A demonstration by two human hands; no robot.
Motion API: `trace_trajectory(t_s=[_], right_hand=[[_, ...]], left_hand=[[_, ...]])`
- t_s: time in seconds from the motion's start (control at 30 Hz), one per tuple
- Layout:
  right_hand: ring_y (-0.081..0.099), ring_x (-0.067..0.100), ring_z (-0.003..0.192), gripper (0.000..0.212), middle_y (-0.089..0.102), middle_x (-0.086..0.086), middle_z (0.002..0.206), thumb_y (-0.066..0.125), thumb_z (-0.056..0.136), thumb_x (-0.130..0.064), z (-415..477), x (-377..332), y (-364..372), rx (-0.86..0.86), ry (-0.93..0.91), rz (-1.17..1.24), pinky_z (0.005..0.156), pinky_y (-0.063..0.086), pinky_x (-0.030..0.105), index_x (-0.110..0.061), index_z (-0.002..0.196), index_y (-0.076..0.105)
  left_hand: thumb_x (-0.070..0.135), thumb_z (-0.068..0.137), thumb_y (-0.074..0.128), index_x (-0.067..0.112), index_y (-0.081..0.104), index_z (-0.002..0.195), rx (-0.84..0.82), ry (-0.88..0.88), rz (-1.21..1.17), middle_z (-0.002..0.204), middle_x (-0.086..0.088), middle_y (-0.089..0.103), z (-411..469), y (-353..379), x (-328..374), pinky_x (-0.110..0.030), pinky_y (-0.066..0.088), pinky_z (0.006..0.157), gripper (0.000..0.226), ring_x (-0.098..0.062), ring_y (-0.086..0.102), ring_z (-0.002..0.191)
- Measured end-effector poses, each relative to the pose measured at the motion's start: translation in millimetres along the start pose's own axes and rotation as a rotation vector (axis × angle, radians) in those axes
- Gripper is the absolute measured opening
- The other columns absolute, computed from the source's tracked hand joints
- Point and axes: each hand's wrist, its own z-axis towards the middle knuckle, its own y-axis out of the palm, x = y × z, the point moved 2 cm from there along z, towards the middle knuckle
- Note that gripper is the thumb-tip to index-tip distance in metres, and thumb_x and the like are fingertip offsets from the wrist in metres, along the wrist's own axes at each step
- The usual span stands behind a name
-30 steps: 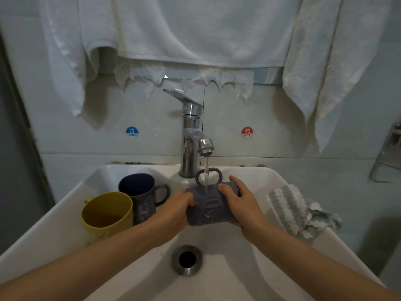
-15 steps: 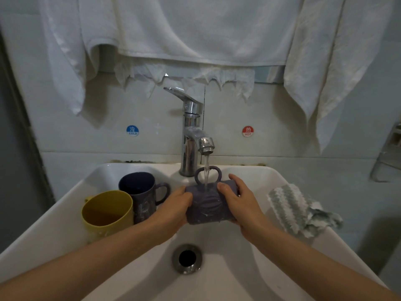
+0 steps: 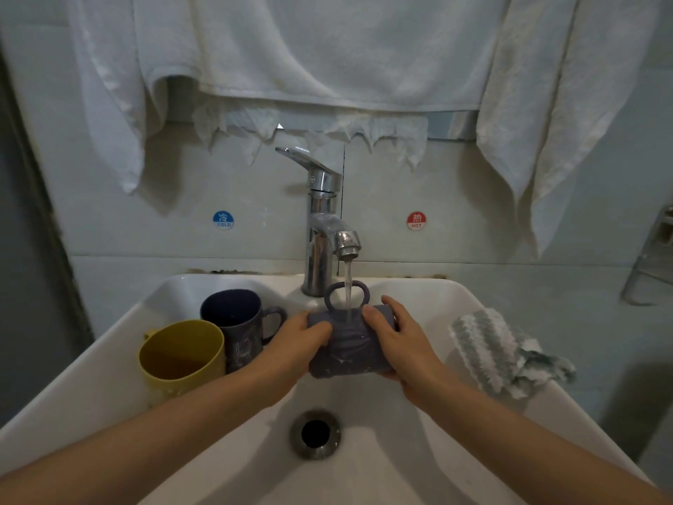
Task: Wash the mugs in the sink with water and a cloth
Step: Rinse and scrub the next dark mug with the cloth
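- A purple mug (image 3: 349, 349) is being held on its side over the basin. Its left end is being gripped by the left hand (image 3: 296, 344) and its right end by the right hand (image 3: 398, 340), with the thumbs lying on top. The handle is being pointed up, towards twelve o'clock.
- A stream of water (image 3: 347, 289) is being run from the faucet (image 3: 322, 227), at twelve o'clock of the mug, through the handle loop and onto the mug's wall.
- A dark blue mug (image 3: 236, 322) and a yellow mug (image 3: 182, 355) are being kept upright and touching inside the sink (image 3: 91, 380), at about nine o'clock of the held mug, with the yellow one nearer the camera.
- A grey-and-white striped cloth (image 3: 491, 351) is being left crumpled on the sink's rim at three o'clock.
- The drain (image 3: 315, 434) is being left uncovered at six o'clock, below the hands.
- White towels (image 3: 327, 49) are being hung on the wall above the faucet.
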Motion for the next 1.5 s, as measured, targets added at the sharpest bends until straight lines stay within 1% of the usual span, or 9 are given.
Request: trace_trajectory(t_s=[0.1,0.27,0.6,0.77,1.0,1.13,1.33,1.4,1.5], right_hand=[[0.054,0.027,0.115,0.052,0.045,0.005,0.14,0.045,0.094,-0.046,1,0,-2,-0.018,0.1,0.046,0.081,0.055,0.039,-0.029,0.142,0.033],[0.057,0.026,0.108,0.065,0.048,0.004,0.133,0.059,0.083,-0.048,0,-1,-6,-0.096,0.066,0.021,0.079,0.057,0.041,-0.029,0.139,0.034],[0.056,0.033,0.108,0.036,0.06,0.003,0.116,0.056,0.085,-0.003,0,-5,-4,-0.292,0.055,0.224,0.081,0.052,0.049,-0.031,0.106,0.064],[0.06,0.03,0.102,0.024,0.061,0.005,0.113,0.063,0.085,-0.011,-3,-3,-4,-0.246,0.041,0.216,0.079,0.055,0.051,-0.027,0.103,0.063],[0.059,0.025,0.097,0.038,0.062,0.001,0.106,0.039,0.092,-0.004,-1,-10,-5,-0.167,0.092,0.247,0.07,0.057,0.045,-0.027,0.101,0.067],[0.061,0.022,0.098,0.027,0.061,-0.002,0.111,0.05,0.094,-0.012,-6,-7,-3,-0.205,0.011,0.152,0.075,0.057,0.046,-0.032,0.106,0.063],[0.06,0.023,0.101,0.03,0.059,-0.002,0.117,0.038,0.1,-0.019,-7,-9,-1,-0.201,0.07,0.16,0.076,0.057,0.049,-0.035,0.113,0.06],[0.058,0.016,0.098,0.026,0.054,-0.006,0.119,0.045,0.098,-0.029,-9,-7,0,-0.225,0.016,0.068,0.073,0.058,0.042,-0.037,0.121,0.051],[0.061,0.015,0.096,0.053,0.051,-0.006,0.122,0.067,0.083,-0.036,-11,-1,2,-0.245,-0.104,-0.124,0.068,0.059,0.032,-0.038,0.129,0.04]], left_hand=[[-0.009,0.09,0.036,0.006,0.051,0.111,-0.093,0.017,-0.091,0.093,-0.007,0.06,-4,0,4,-0.03,0.053,0.074,0.03,-0.018,0.06,0.082],[0.009,0.084,0.064,0.013,0.048,0.124,-0.116,0.07,-0.038,0.117,-0.009,0.062,-11,-1,-2,-0.042,0.052,0.093,0.043,-0.022,0.062,0.105],[0.017,0.087,0.062,0.028,0.027,0.142,-0.092,0.206,0.101,0.137,-0.003,0.047,-17,-6,4,-0.044,0.047,0.1,0.066,-0.021,0.051,0.122],[0.016,0.089,0.058,0.026,0.02,0.145,-0.127,0.243,0.156,0.135,0.002,0.044,-21,-2,6,-0.033,0.049,0.097,0.069,-0.016,0.05,0.122],[0.02,0.089,0.058,0.027,0.015,0.147,-0.114,0.244,0.232,0.146,-0.003,0.035,-21,-1,3,-0.037,0.047,0.1,0.073,-0.02,0.046,0.127],[0.021,0.089,0.059,0.029,0.017,0.146,-0.115,0.226,0.205,0.147,-0.004,0.035,-21,-2,2,-0.041,0.047,0.1,0.072,-0.022,0.046,0.127],[0.006,0.077,0.071,0.037,0.002,0.146,-0.2,0.224,0.208,0.144,0.003,0.032,-23,-3,2,-0.022,0.052,0.089,0.103,-0.014,0.048,0.121],[0.001,0.077,0.07,0.038,0.003,0.146,-0.196,0.204,0.161,0.145,0.003,0.032,-23,-3,2,-0.026,0.053,0.089,0.103,-0.017,0.047,0.123],[0.0,0.078,0.068,0.036,0.011,0.144,-0.182,0.198,0.103,0.133,0.009,0.042,-23,-4,1,-0.021,0.054,0.082,0.095,-0.011,0.052,0.115]])
